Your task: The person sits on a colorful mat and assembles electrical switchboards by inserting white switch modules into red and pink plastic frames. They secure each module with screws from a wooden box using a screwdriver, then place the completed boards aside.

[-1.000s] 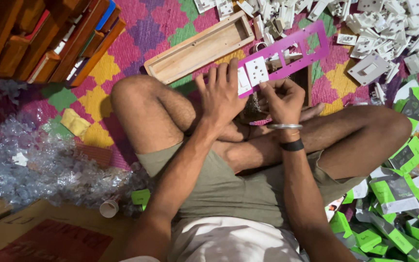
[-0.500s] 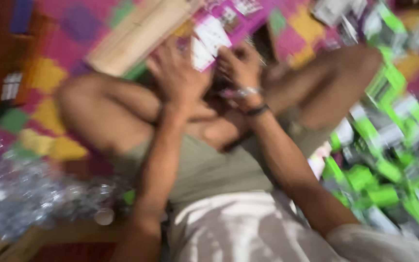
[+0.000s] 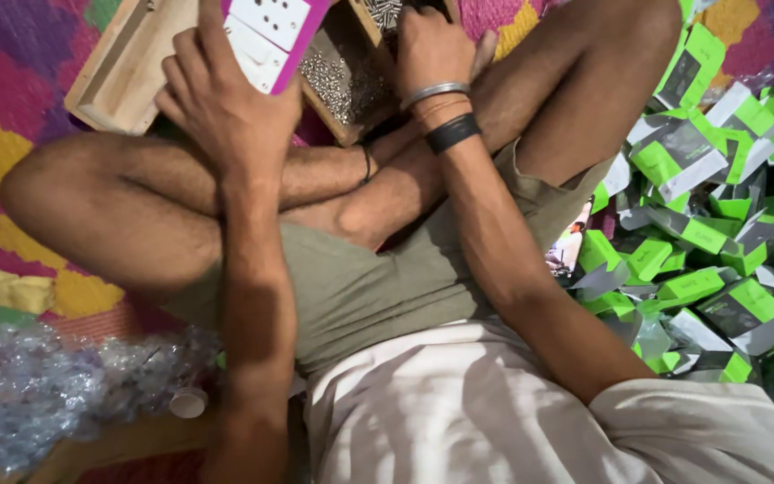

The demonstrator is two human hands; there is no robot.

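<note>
— Head view: nearest to us we saw the white shirt (image 3: 459, 412) and the olive shorts (image 3: 360, 278), with the crossed bare legs (image 3: 136, 206) just beyond them. What did we make out at the sides?

— On the left, a heap of clear plastic wrappers (image 3: 38, 394) lay on the patterned floor mat (image 3: 2, 81), with yellow sponge pieces (image 3: 15, 291) near the knee. On the right, a pile of green-and-grey packets (image 3: 718, 233) lay just beside the other leg.

— And the hands, farther out?

— Our left hand (image 3: 221, 103) was raised past the knee, its grip pressed around the lower edge of the white switch plate (image 3: 266, 36), which sat in a pink frame (image 3: 302, 40); the plate stood tilted, partly cut off by the top edge of the picture. Our right hand (image 3: 427, 49), wearing a metal bangle (image 3: 436, 91) and a black band (image 3: 452, 133) at the wrist, reached into the small wooden box of screws (image 3: 338, 81). Its fingertips were hidden at the top of the picture, so we could not tell whether that grip was spread or pinching anything.

— What lay farthest away?

— A longer wooden tray (image 3: 127, 67) rested on the mat, touching the screw box, just behind the left hand.
</note>
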